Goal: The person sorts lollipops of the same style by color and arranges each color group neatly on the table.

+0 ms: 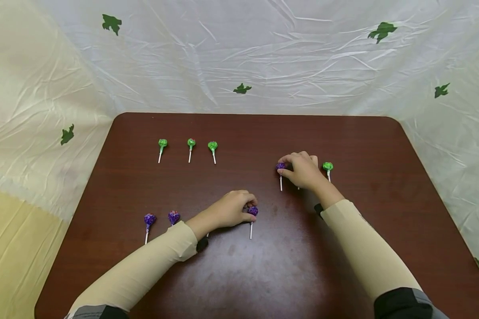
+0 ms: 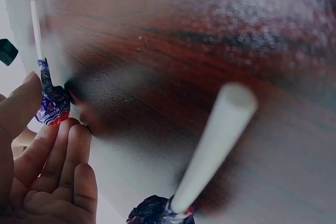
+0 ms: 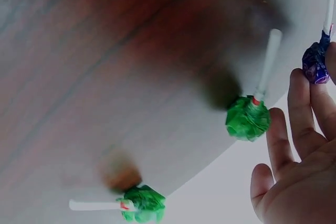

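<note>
My left hand (image 1: 230, 209) pinches a purple-wrapped lollipop (image 1: 253, 211) by its head near the middle of the table, its white stick pointing toward me. In the left wrist view, thumb and fingertips close on that lollipop (image 2: 52, 107), and another purple lollipop (image 2: 152, 211) lies nearer the camera. Farther back on the right, my right hand (image 1: 304, 170) grips a second purple lollipop (image 1: 280, 166) between thumb and fingers. Just right of that hand lies a green lollipop (image 1: 327, 166). The right wrist view also shows a green lollipop (image 3: 248, 120) beside the fingers, mostly hidden in the head view.
Three green lollipops (image 1: 191, 142) form a row at the back left of the brown table (image 1: 239, 130). Purple lollipops (image 1: 149, 219) lie at the front left, partly behind my left sleeve (image 1: 143, 270). White sheeting (image 1: 303, 66) with green leaf shapes surrounds the table.
</note>
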### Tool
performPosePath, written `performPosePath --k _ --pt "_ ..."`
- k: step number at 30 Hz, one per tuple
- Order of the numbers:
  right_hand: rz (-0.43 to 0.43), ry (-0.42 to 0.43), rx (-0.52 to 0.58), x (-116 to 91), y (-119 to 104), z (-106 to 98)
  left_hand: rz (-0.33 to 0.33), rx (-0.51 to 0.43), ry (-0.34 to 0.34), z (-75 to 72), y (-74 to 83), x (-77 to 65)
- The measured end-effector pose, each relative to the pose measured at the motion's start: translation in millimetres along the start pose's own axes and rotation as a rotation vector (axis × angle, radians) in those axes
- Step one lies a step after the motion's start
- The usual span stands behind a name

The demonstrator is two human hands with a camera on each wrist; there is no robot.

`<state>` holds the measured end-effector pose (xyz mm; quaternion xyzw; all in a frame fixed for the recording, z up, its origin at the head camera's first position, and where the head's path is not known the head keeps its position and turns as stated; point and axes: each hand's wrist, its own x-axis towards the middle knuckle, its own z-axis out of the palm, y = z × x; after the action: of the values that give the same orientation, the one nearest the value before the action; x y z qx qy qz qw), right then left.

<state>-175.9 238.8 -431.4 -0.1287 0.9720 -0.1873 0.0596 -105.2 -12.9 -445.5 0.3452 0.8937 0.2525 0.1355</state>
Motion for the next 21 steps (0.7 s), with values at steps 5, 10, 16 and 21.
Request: performPosePath --k 5,10,16,21 --pt "-0.014 -0.004 -0.006 -9 -4 -5 0.005 0.006 0.004 -0.4 1.0 1.0" --pt "-0.041 0.001 -0.009 -21 -5 -5 0.002 0.0 0.004 -1.3 1.7 1.2" --pt "-0.071 -0.002 -0.028 -37 -8 -2 0.003 -0.004 0.004 -2.8 2.7 1.1" --pt "-0.081 -0.01 -0.027 -52 -13 -1 0.0 -0.013 0.004 -3.9 3.2 1.5"
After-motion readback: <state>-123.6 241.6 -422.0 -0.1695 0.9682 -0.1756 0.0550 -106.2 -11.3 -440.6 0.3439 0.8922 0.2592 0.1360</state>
